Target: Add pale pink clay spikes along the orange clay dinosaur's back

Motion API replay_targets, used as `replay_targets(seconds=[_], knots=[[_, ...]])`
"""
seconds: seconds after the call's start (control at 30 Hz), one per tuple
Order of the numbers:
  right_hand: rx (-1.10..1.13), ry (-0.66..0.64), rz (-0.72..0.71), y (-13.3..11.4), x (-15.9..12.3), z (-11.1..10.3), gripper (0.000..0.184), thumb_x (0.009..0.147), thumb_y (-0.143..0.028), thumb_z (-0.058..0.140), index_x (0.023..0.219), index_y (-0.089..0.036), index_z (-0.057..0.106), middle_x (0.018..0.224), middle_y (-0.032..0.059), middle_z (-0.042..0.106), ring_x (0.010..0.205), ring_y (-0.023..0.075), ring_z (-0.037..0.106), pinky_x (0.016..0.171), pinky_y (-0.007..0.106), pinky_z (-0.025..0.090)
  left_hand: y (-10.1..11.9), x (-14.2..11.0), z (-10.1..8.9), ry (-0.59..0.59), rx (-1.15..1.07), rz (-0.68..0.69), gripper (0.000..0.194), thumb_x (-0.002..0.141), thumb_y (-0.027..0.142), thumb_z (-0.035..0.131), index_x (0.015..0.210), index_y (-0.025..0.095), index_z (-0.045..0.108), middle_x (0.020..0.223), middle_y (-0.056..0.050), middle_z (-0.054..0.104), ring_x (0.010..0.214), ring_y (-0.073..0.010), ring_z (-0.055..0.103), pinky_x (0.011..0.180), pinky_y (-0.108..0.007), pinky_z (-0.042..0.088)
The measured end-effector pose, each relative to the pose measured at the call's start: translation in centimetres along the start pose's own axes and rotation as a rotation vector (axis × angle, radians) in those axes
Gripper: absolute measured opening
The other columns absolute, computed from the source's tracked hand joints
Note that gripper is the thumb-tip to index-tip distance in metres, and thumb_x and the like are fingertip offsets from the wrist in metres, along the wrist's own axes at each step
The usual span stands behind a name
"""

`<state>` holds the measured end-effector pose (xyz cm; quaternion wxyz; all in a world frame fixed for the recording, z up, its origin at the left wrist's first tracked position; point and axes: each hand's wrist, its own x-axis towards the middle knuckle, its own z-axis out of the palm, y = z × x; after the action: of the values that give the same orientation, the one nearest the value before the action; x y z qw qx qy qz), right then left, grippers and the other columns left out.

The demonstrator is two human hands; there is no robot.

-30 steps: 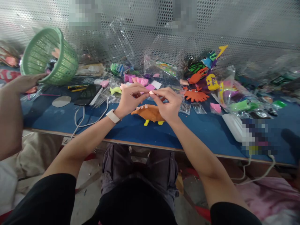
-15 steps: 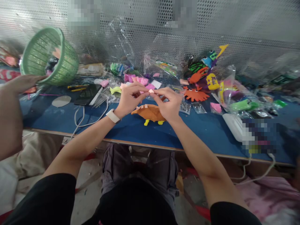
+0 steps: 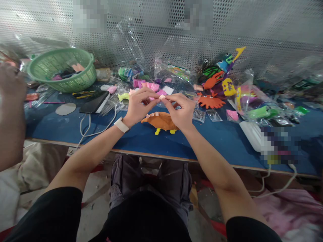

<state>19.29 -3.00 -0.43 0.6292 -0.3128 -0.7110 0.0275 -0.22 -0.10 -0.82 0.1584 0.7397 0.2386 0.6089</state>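
Blue table [image 3: 212, 143] beneath both hands [image 3: 161, 107] pinching a pale pink piece [image 3: 162, 97].

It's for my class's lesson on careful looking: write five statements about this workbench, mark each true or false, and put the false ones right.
1. The left hand and the right hand meet at a small pale piece. True.
2. The pale wristband is on the right wrist. False: it is on the left wrist.
3. The orange-brown figure has yellow feet. True.
4. The green basket is upside down. False: its opening faces up, and things lie inside it.
5. The red-orange crab shape is to the left of the orange-brown figure. False: it is to the right.
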Motion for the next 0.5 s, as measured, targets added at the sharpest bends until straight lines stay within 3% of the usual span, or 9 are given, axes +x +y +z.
replay_targets(seconds=[0.23,0.5], knots=[[-0.079,-0.030,-0.004,0.24,-0.07,-0.09,0.029,0.107,-0.053,0.072,0.099,-0.028,0.085,0.089,0.0004,0.082,0.072,0.0136,0.072,0.057,0.029,0.056,0.23,-0.04,-0.09,-0.011,0.042,0.015,0.025,0.102,0.049,0.080,0.100,0.024,0.086,0.099,-0.003,0.079,0.069,-0.0082,0.066,0.061,-0.024,0.056],[-0.056,-0.011,-0.077,0.01,0.00,-0.17,0.016,0.107,-0.042,0.075,0.104,-0.029,0.083,0.094,0.0003,0.081,0.070,0.0129,0.070,0.055,0.028,0.054,0.41,-0.01,-0.25,0.001,0.087,0.071,0.019,0.104,0.041,0.078,0.103,0.024,0.086,0.100,-0.003,0.080,0.069,-0.0075,0.064,0.060,-0.022,0.055]])
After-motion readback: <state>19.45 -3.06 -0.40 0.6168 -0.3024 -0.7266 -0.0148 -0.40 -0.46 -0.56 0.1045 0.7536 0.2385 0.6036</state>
